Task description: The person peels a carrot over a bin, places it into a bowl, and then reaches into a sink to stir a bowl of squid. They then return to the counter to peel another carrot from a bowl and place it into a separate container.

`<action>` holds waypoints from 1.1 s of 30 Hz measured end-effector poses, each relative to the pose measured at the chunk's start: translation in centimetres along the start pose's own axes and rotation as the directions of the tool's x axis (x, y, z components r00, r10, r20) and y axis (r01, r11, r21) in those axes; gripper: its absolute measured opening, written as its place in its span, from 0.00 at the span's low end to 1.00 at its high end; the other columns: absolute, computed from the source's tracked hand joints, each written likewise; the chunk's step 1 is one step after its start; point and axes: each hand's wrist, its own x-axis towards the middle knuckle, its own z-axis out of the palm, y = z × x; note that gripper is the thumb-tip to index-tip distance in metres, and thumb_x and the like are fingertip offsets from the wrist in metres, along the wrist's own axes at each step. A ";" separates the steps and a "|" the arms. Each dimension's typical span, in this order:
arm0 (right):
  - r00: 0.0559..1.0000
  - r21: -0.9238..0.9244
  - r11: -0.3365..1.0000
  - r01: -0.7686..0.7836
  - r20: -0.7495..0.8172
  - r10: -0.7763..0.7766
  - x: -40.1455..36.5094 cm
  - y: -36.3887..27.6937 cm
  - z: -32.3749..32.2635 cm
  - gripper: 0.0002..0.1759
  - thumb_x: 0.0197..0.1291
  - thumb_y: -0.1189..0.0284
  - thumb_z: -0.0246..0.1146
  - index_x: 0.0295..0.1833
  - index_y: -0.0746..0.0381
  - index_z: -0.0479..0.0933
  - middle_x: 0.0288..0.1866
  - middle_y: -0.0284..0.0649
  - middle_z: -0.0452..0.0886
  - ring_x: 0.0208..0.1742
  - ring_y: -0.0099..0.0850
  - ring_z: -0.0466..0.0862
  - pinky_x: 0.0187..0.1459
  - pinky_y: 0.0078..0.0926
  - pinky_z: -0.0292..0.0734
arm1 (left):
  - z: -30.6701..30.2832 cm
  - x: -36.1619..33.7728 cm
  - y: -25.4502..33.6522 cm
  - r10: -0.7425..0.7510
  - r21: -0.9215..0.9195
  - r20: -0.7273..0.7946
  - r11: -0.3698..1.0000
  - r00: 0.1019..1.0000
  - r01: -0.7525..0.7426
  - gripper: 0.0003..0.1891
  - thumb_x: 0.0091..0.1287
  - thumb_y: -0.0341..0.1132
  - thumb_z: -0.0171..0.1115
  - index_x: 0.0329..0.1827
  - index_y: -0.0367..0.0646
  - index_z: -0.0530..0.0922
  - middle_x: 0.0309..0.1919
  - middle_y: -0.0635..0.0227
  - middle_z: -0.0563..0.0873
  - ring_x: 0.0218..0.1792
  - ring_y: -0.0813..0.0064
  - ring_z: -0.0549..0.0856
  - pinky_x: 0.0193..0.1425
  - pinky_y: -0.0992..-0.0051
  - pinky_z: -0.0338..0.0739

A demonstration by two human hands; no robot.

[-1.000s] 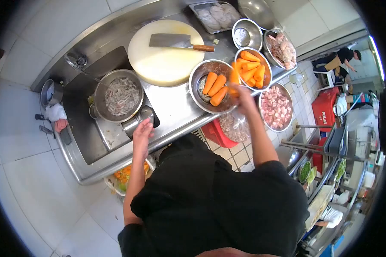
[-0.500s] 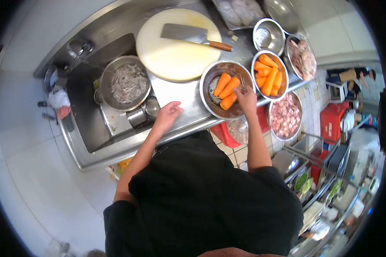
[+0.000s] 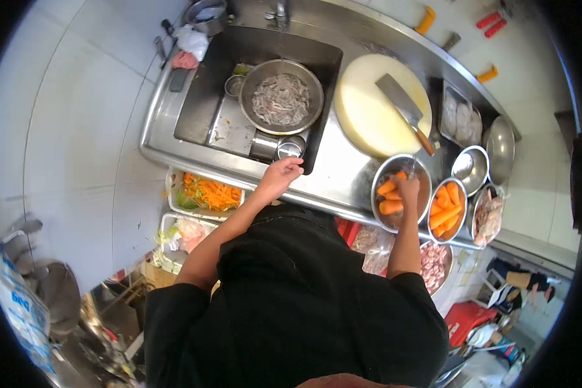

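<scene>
Over the front edge of the sink [image 3: 194, 107], my left hand [image 3: 282, 178] is loosely curled with its fingers a little apart and nothing in them. Close beyond it lies a metal cup [image 3: 291, 147] in the basin. My right hand [image 3: 408, 191] reaches down into a steel bowl [image 3: 422, 210] that holds several peeled-looking carrots [image 3: 390, 207]. Its fingers are closed beside the carrots. A thin shiny metal piece shows at the fingers, but I cannot tell what it is.
A bowl of grey strips [image 3: 281, 100] sits under the tap [image 3: 280, 14]. On the round board [image 3: 362, 84] lies a cleaver [image 3: 401, 102]. Right of my bowl stand another carrot bowl [image 3: 446, 210] and a meat bowl [image 3: 488, 216]. Below are orange peelings [image 3: 210, 192] in a bin.
The view has swung, so the sink and bowls sit further right. My right hand has gone from the bowl's rim area deeper among the carrots. My left hand is now nearer the sink cup.
</scene>
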 end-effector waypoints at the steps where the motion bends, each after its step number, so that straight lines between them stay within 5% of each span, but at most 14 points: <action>1: 0.999 0.095 0.995 -0.024 0.040 0.020 -0.2 -0.2 -0.4 0.40 0.41 0.57 0.76 0.60 0.64 0.75 0.46 0.56 0.84 0.47 0.49 0.85 0.52 0.42 0.78 | -0.9 -1.1 -0.4 -0.008 -0.047 -0.037 0.999 0.999 0.006 0.16 0.68 0.35 0.61 0.57 0.38 0.78 0.42 0.69 0.84 0.44 0.80 0.81 0.52 0.80 0.74; 3: 0.984 -0.072 0.995 0.065 -0.159 -0.076 -1.2 -0.5 -1.4 0.35 0.39 0.59 0.77 0.53 0.65 0.79 0.43 0.55 0.84 0.45 0.48 0.85 0.51 0.40 0.78 | -2.6 -3.2 -1.1 -0.031 -0.141 -0.109 0.990 0.994 0.015 0.16 0.69 0.35 0.61 0.57 0.38 0.78 0.41 0.71 0.83 0.43 0.81 0.80 0.52 0.80 0.74; 4: 0.917 -0.066 0.972 0.228 -0.320 -0.237 -2.6 -1.2 -2.2 0.34 0.38 0.59 0.78 0.50 0.67 0.80 0.40 0.53 0.85 0.42 0.46 0.85 0.49 0.37 0.79 | -3.2 -4.4 -1.3 0.004 -0.132 -0.134 0.991 0.991 -0.022 0.16 0.69 0.36 0.61 0.57 0.39 0.78 0.40 0.72 0.83 0.43 0.82 0.79 0.50 0.80 0.74; 7: 0.886 0.175 0.919 0.354 -0.378 -0.269 -6.2 -5.9 -5.0 0.31 0.47 0.54 0.75 0.41 0.73 0.79 0.33 0.48 0.83 0.32 0.37 0.83 0.35 0.32 0.77 | -3.8 -6.7 -2.5 -0.017 -0.208 -0.138 0.978 0.990 -0.012 0.17 0.69 0.36 0.62 0.57 0.39 0.78 0.41 0.71 0.83 0.43 0.82 0.79 0.51 0.80 0.74; 10: 0.990 0.581 0.803 0.131 -0.034 -0.137 -12.5 -13.8 -5.3 0.27 0.53 0.51 0.71 0.34 0.68 0.79 0.25 0.37 0.78 0.20 0.26 0.76 0.20 0.24 0.68 | -3.1 -7.8 -2.2 0.030 -0.216 -0.006 0.976 1.000 -0.031 0.19 0.69 0.36 0.62 0.60 0.40 0.76 0.41 0.71 0.82 0.41 0.80 0.81 0.48 0.78 0.76; 11: 0.991 0.698 0.715 0.040 0.063 -0.117 -14.2 -15.9 -3.5 0.24 0.56 0.49 0.69 0.32 0.62 0.78 0.20 0.27 0.68 0.13 0.18 0.64 0.14 0.18 0.56 | -2.7 -7.8 -2.4 0.051 -0.268 0.052 0.963 0.997 -0.035 0.20 0.69 0.37 0.62 0.62 0.40 0.74 0.42 0.71 0.82 0.41 0.80 0.81 0.47 0.77 0.77; 12: 0.978 0.754 0.656 -0.038 0.163 -0.130 -15.5 -17.3 -0.9 0.25 0.57 0.47 0.67 0.34 0.61 0.77 0.17 0.24 0.63 0.11 0.19 0.60 0.14 0.19 0.55 | -2.3 -7.9 -2.2 0.083 -0.289 0.078 0.956 0.994 -0.057 0.22 0.70 0.37 0.61 0.65 0.40 0.72 0.44 0.71 0.82 0.43 0.80 0.81 0.50 0.77 0.76; 14: 0.847 0.734 0.663 -0.148 0.441 -0.298 -20.8 -21.0 2.0 0.28 0.57 0.43 0.65 0.35 0.60 0.76 0.16 0.24 0.62 0.11 0.17 0.59 0.13 0.19 0.53 | -1.6 -8.2 -1.5 0.145 -0.369 -0.079 0.915 0.986 -0.164 0.25 0.69 0.39 0.63 0.65 0.38 0.71 0.42 0.70 0.82 0.45 0.82 0.79 0.51 0.79 0.74; 17: 0.759 0.552 0.832 -0.054 0.564 -0.325 -26.3 -24.2 8.3 0.32 0.57 0.40 0.63 0.33 0.62 0.73 0.14 0.26 0.63 0.11 0.17 0.60 0.13 0.20 0.53 | -1.7 -8.5 -1.3 0.060 -0.579 -0.316 0.778 0.947 -0.242 0.23 0.69 0.40 0.62 0.63 0.35 0.71 0.44 0.67 0.82 0.46 0.81 0.79 0.52 0.77 0.74; 20: 0.367 0.414 0.897 -0.156 0.867 -0.336 -24.9 -26.6 9.5 0.28 0.61 0.45 0.63 0.37 0.63 0.72 0.15 0.29 0.65 0.13 0.19 0.62 0.16 0.22 0.54 | -5.5 -8.8 -2.6 -0.159 -0.770 -0.428 0.580 0.890 -0.266 0.17 0.69 0.39 0.62 0.55 0.37 0.74 0.43 0.64 0.84 0.44 0.77 0.81 0.52 0.75 0.74; 23: 0.475 0.465 0.884 -0.047 0.789 -0.390 -18.7 -27.8 14.0 0.21 0.63 0.52 0.63 0.37 0.61 0.72 0.21 0.31 0.69 0.16 0.20 0.64 0.17 0.22 0.57 | -9.2 -9.7 -4.7 -0.276 -0.758 -0.566 0.545 0.777 -0.359 0.12 0.68 0.38 0.62 0.48 0.39 0.77 0.40 0.62 0.85 0.40 0.73 0.82 0.50 0.73 0.75; 27: 0.636 0.420 0.900 -0.121 0.729 -0.255 -5.5 -29.5 21.2 0.14 0.66 0.63 0.61 0.36 0.62 0.72 0.25 0.34 0.71 0.22 0.23 0.69 0.18 0.23 0.60 | -13.7 -13.6 -9.5 -0.436 -0.686 -0.692 0.645 0.576 -0.337 0.12 0.67 0.35 0.61 0.48 0.40 0.75 0.38 0.64 0.83 0.38 0.73 0.81 0.44 0.69 0.77; 29: 0.647 0.429 0.865 -0.260 0.743 -0.174 -0.8 -30.4 24.3 0.12 0.67 0.65 0.60 0.37 0.63 0.72 0.26 0.35 0.72 0.20 0.22 0.67 0.16 0.21 0.57 | -14.8 -16.6 -12.7 -0.516 -0.634 -0.751 0.737 0.412 -0.233 0.10 0.67 0.35 0.61 0.47 0.40 0.75 0.36 0.66 0.82 0.38 0.74 0.81 0.43 0.72 0.76; 33: 0.541 0.327 0.797 -0.508 0.841 0.000 4.3 -31.9 29.8 0.07 0.67 0.71 0.55 0.38 0.63 0.71 0.22 0.33 0.68 0.16 0.19 0.62 0.15 0.19 0.52 | -13.6 -22.8 -16.9 -0.658 -0.695 -0.708 0.715 0.257 -0.083 0.09 0.68 0.35 0.60 0.45 0.41 0.75 0.35 0.67 0.82 0.36 0.75 0.82 0.40 0.73 0.77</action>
